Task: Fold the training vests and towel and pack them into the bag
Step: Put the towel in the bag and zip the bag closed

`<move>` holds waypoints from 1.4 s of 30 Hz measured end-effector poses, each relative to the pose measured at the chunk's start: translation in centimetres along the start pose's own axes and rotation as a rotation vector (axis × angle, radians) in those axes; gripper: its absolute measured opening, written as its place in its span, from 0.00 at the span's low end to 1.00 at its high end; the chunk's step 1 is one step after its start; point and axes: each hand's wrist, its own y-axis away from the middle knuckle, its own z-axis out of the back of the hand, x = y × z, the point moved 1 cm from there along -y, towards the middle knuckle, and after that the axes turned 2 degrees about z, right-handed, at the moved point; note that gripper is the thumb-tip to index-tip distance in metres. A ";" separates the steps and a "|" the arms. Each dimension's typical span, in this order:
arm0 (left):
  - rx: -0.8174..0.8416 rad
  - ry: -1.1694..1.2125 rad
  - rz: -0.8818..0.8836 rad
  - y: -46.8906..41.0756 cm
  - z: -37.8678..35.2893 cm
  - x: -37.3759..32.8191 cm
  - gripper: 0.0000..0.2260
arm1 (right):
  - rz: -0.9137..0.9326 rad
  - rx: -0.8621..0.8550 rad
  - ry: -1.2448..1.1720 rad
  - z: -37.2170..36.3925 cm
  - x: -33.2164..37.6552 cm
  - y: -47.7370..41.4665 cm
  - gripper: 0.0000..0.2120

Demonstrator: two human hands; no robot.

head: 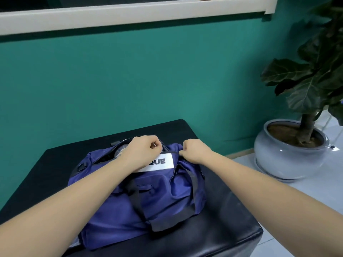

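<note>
The left hand point(143, 151) has a narrow grip, thumb against curled forefinger, pinching the bag point(167, 197) at its zip; the pull itself is hidden under the fingers. Just beside it, the right hand point(194, 151) grips a bunch of the bag's cloth at the top edge, knuckles up.

The left wrist covers the start of the white label point(161, 162), so only "QUE" can be read. To the left of that wrist the bag's mouth gapes a little and something pale grey point(119, 152) shows inside. It is too small and blurred to tell whether it is towel or vest.

The blue bag lies on its side on the black table point(232, 210), with its dark straps point(137, 199) draped across its front. To the right, a plant point(311, 80) stands in a pale round pot point(289, 154) on the floor point(315, 201), its leaves cut off by the frame.
</note>
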 end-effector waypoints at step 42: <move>-0.163 -0.539 -0.554 -2.4 -4.1 -12.5 0.11 | -0.126 -0.028 -0.925 7.8 -4.0 6.6 0.12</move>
